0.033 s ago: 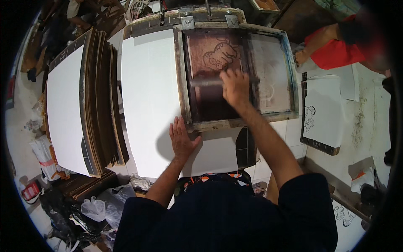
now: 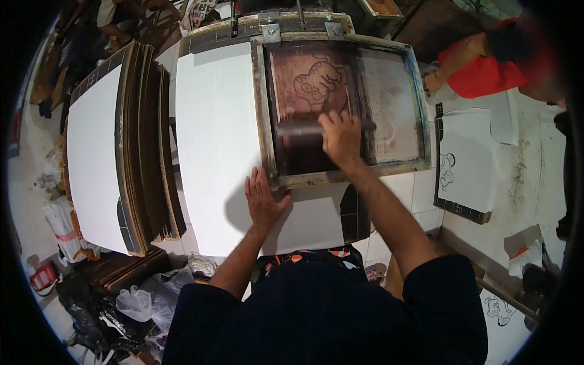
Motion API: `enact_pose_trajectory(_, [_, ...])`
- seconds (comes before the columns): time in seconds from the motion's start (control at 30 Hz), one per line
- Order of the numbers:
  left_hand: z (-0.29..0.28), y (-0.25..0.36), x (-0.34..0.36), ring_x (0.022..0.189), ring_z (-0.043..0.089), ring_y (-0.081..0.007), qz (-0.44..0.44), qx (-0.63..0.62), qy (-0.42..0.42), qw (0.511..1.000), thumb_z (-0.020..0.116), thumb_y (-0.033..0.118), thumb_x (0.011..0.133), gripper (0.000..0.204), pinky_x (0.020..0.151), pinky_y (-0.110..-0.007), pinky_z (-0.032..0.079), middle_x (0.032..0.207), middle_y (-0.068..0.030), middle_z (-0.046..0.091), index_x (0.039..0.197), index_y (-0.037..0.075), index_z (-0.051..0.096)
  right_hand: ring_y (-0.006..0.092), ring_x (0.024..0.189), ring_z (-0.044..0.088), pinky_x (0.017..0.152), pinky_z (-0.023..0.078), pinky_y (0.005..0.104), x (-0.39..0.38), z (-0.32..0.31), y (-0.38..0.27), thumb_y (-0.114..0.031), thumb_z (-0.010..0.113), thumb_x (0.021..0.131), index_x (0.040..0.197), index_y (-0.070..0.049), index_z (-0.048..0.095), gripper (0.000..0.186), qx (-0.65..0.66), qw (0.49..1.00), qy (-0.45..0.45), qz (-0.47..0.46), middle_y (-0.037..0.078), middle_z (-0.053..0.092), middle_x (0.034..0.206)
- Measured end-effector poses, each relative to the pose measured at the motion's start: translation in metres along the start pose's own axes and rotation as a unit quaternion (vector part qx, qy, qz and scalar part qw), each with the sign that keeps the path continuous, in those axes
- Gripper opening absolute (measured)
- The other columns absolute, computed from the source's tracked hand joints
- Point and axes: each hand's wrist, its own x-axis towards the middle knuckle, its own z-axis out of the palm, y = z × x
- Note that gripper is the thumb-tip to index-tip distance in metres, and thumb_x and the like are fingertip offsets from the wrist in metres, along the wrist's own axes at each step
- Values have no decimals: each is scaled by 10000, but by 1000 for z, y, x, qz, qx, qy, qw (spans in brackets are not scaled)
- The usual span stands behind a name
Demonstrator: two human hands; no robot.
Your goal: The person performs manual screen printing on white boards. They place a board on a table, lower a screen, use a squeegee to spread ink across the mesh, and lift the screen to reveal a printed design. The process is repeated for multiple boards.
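My right hand (image 2: 342, 139) is wrapped around a dark squeegee (image 2: 298, 128), which lies crosswise on the mesh of a screen-printing frame (image 2: 322, 178). Beyond the squeegee, a cartoon figure outline (image 2: 317, 79) shows on the reddish mesh; nearer me the mesh is dark. A paler panel on the right carries a faint drawing. My left hand (image 2: 263, 201) lies flat with fingers spread on a white sheet (image 2: 216, 140), beside the frame's near left corner. That sheet covers a board under the frame. Two metal hinge clamps (image 2: 271, 33) hold the frame's far edge.
To the left stands a stack of boards (image 2: 143, 146) topped with white. Another person's arm (image 2: 459, 61) reaches in at the far right, above a board with a printed sheet (image 2: 467, 155). Plastic bags (image 2: 155, 298) lie at lower left.
My right hand has drawn the squeegee a short way toward me over the mesh, so more of the figure outline shows. My left hand stays at the frame's corner.
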Motion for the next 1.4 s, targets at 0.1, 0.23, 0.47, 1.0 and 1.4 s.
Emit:
enact_pose_trajectory(0.1, [0,-2,6,1552,347,-378,4,-10,5,1000,852,394,779,1084,1286,-569,231,1560,-258,448,1590,-78,309,290,1021,591,933,439,466,-65,-21,-26,-35,776,704,1110,-152,674,435,-5,999,-37,16,52,602,1004])
enact_pose_trajectory(0.23, [1,-5,5,1557,341,-371,4,-38,9,999,876,336,768,1086,1292,-563,221,1577,-244,441,1604,-52,302,286,1010,587,960,431,480,-97,-25,-35,-14,759,712,1095,-143,673,413,3,999,-36,24,48,589,1000])
enact_pose_trajectory(0.47, [15,6,13,1554,351,-390,-75,-150,45,985,917,126,701,1171,1305,-613,119,1661,-232,377,1640,-43,239,286,1015,595,1003,412,499,-84,-24,-28,-33,755,742,1099,-144,686,381,32,999,30,-2,51,634,998])
enact_pose_trajectory(1.0, [-11,21,21,1357,620,-369,-153,-310,11,938,836,22,790,1072,1299,-631,107,1508,-259,580,1660,-49,214,302,936,611,868,410,471,-41,-52,-11,-149,813,812,1084,-123,708,292,102,989,-102,-13,69,675,931])
enact_pose_trajectory(1.4, [-19,25,22,1407,580,-378,-154,-308,13,939,785,-83,757,1060,1311,-589,129,1548,-260,550,1663,-25,238,324,1047,630,914,426,493,210,38,83,-148,798,850,1093,-130,728,254,51,997,-4,-51,76,732,1088])
